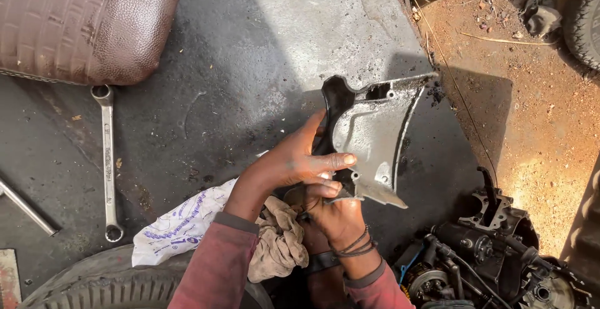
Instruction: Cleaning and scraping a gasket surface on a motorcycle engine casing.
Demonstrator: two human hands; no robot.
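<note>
Spanner, brown seat, engine around held metal cover.

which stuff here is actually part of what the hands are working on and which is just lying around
In hand:
- metal engine cover, held by left hand and right hand
- beige rag at the hands

Lying about:
- ring spanner
- brown seat
- printed white bag
- tyre
- engine block

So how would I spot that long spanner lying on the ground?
Find the brown leather seat at the top left. Just below its lower edge, on the dark oily floor, lies the spanner, pointing straight down the picture. It has ring ends, unlike the plain metal rod slanting to its left.
</note>
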